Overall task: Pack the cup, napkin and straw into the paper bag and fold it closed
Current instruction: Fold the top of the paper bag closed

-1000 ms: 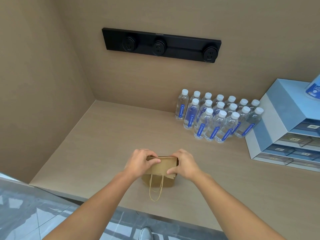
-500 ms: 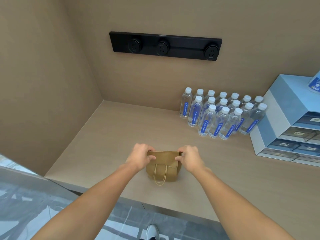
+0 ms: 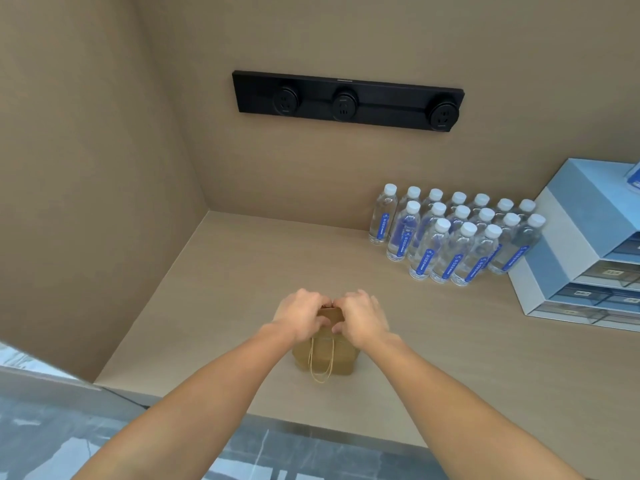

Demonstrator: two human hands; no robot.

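Observation:
A small brown paper bag [image 3: 341,358] stands on the beige counter [image 3: 242,278] in front of me, its twine handle hanging down the near face. The top of the bag is folded over. My left hand [image 3: 299,315] and my right hand [image 3: 362,318] sit close together on that folded top, fingers pinching the paper near its middle. The hands cover most of the fold. No cup, napkin or straw shows anywhere; whatever the bag holds is hidden.
Several water bottles [image 3: 453,237] with blue labels stand grouped at the back right. A light blue drawer unit [image 3: 585,251] sits at the far right. A black socket strip [image 3: 346,102] is mounted on the back wall. A side wall closes the left.
Both hands have slid inward from the outer corners of the folded top to its middle, and now nearly touch. The bag stays in place on the counter.

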